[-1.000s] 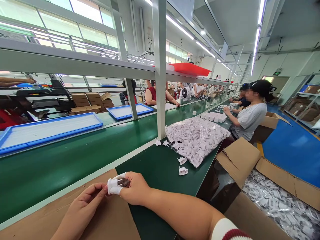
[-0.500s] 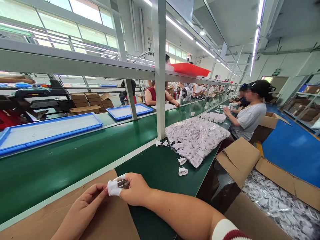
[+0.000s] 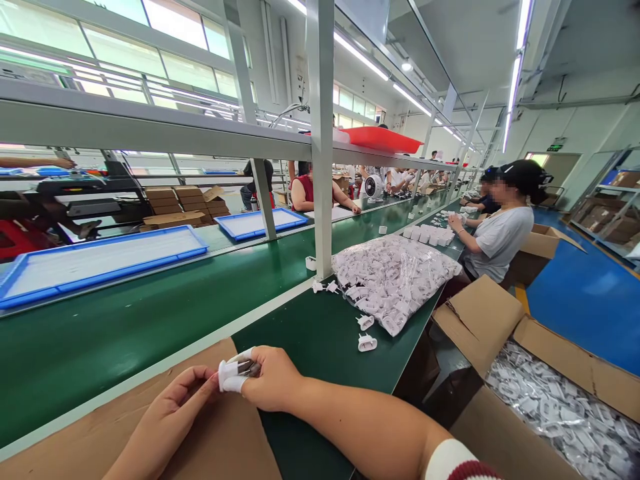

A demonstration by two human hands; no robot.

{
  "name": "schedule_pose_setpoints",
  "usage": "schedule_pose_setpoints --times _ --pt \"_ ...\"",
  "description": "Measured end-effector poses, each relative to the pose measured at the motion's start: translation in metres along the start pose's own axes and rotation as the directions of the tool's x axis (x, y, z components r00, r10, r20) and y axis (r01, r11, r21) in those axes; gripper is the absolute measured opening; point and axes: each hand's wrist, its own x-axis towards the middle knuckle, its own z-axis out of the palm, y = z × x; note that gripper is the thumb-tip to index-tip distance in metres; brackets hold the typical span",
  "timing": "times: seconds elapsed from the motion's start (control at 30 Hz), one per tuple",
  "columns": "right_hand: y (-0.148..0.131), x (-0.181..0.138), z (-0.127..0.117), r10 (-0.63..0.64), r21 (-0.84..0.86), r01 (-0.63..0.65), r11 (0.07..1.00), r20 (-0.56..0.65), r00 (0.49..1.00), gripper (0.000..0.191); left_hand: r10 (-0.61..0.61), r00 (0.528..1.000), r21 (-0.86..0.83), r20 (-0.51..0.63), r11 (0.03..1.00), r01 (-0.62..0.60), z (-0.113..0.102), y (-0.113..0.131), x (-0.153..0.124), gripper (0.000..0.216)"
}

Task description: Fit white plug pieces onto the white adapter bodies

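Over the brown cardboard sheet [image 3: 220, 433] at the near edge of the bench, my right hand [image 3: 267, 379] is closed, its fingertips in white finger cots, gripping a small dark part [image 3: 246, 367] with metal prongs. My left hand [image 3: 167, 417] is curled and pinched, its fingertips touching the cotted fingers of my right. What the left fingers hold, if anything, is hidden. A clear bag of white plug parts [image 3: 395, 277] lies further along the green bench, with loose white plug parts [image 3: 366, 343] in front of it.
A green conveyor belt [image 3: 150, 313] runs along the left, carrying blue trays [image 3: 95, 263]. A steel post [image 3: 323, 140] stands mid-bench. An open cardboard box [image 3: 550, 400] of bagged white parts sits at the right. A person in a grey shirt [image 3: 497, 237] works further down the bench.
My hands stay together at the same spot, shifting only slightly. A small white part has appeared on the conveyor belt beside the steel post.
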Motion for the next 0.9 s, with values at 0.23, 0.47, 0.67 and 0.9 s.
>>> schedule_pose_setpoints --times 0.23,0.47,0.67,0.9 --pt "-0.0003 -0.0005 -0.0006 -0.011 -0.004 0.011 1.000 -0.004 1.000 0.047 -0.039 0.999 -0.019 0.007 0.999 0.039 0.0017 0.0021 0.0007 0.070" --pt "0.0058 0.0016 0.0000 -0.016 0.007 0.016 1.000 -0.002 1.000 0.050 -0.043 0.998 0.011 0.039 0.999 0.042 0.0003 0.0030 -0.0001 0.070" --pt "0.0083 0.0023 0.0000 -0.013 -0.009 0.013 1.000 0.005 1.000 0.048 -0.032 0.999 0.013 0.036 0.999 0.032 0.0008 0.0059 -0.0007 0.069" --pt "0.0040 -0.0004 -0.0009 -0.001 -0.053 0.001 0.999 -0.003 1.000 0.045 -0.009 0.998 0.061 0.062 0.998 0.005 -0.0012 -0.0034 0.0035 0.070"
